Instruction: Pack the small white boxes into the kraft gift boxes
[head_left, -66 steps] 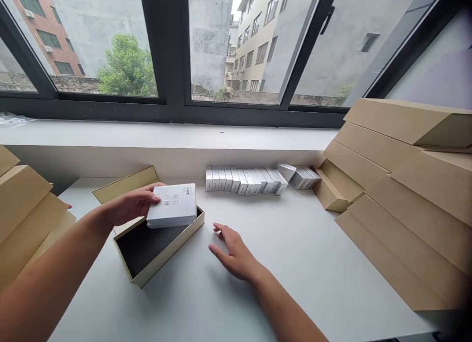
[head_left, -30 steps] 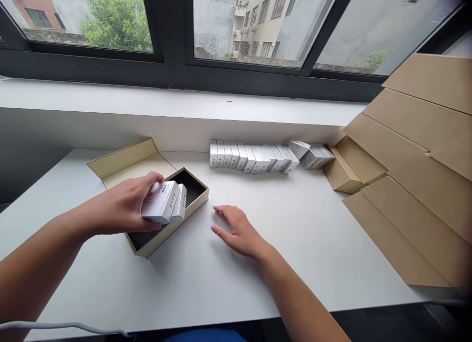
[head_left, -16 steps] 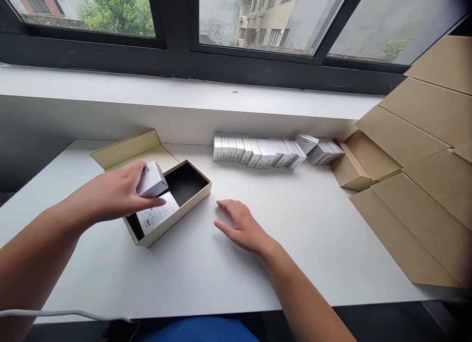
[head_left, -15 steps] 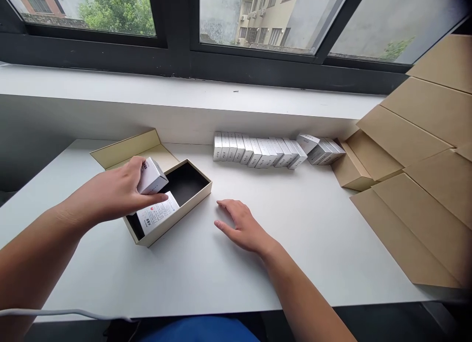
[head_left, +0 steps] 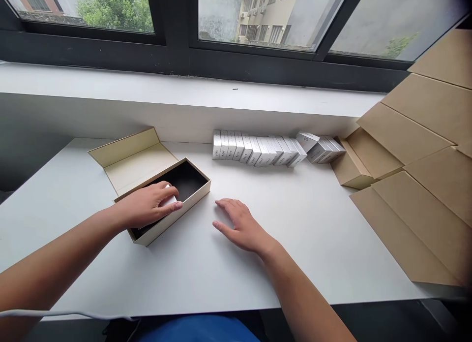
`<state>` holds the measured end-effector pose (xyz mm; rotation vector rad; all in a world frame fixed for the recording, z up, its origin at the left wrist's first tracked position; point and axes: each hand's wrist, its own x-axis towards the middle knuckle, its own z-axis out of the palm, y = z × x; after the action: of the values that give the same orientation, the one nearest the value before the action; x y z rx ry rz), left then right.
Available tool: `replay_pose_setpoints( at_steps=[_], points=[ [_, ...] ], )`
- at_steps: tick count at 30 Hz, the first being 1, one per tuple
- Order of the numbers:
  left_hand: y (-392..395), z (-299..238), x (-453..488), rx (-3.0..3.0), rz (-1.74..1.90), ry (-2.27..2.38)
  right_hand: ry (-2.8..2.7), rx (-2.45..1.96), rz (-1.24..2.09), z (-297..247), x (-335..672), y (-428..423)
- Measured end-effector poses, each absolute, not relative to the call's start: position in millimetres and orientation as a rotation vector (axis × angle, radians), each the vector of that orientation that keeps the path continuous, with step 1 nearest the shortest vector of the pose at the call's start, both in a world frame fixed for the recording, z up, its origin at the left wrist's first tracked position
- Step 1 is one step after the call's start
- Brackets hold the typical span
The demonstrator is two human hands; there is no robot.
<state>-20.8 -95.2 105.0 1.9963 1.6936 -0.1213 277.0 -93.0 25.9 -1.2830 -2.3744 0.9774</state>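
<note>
On the white table (head_left: 295, 243), left of centre, an open tan box (head_left: 191, 200) of stiff card: shallow, oblong, set at a slant, lined in matte black (head_left: 188, 177), with a hinged lid (head_left: 132, 157) folded back flat behind it, pale cream on the inner face. Inside, at the near end, a small white box (head_left: 168, 200), glimpsed only as a bright corner and a sliver of top between the fingers, otherwise hidden; print on it impossible to tell. Over that little carton, the left hand (head_left: 153, 209), palm down, fingers curled and closed around it, thumb stretched out along the near side just above the front wall of the tan box. Far end of the black interior bare. Just beside the tan box, to its right and not touching it, the right hand (head_left: 239, 226), flat on the tabletop, palm down, fingers loosely spread, holding nothing. Farther back, against the ledge under the window, a row of small white boxes (head_left: 258, 149), standing on edge, upright at the left end, leaning more and more toward the right end. At the right edge, a stepped stack of closed kraft boxes (head_left: 413, 150), well apart from both hands. At the near left edge of the table, a thin white cable (head_left: 55, 313).
</note>
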Motion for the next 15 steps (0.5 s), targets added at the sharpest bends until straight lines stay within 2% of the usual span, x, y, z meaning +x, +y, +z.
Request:
replay_pose_setpoints(
  at_steps=[8, 15],
  points=[
    [-92, 88, -29, 1.989, -0.09, 1.755, -2.313, -1.235, 0.981, 26, 277, -92],
    [-121, 87, -47, 1.886, 0.026, 1.82, -2.055, -1.196, 0.906, 11, 274, -83]
  ],
)
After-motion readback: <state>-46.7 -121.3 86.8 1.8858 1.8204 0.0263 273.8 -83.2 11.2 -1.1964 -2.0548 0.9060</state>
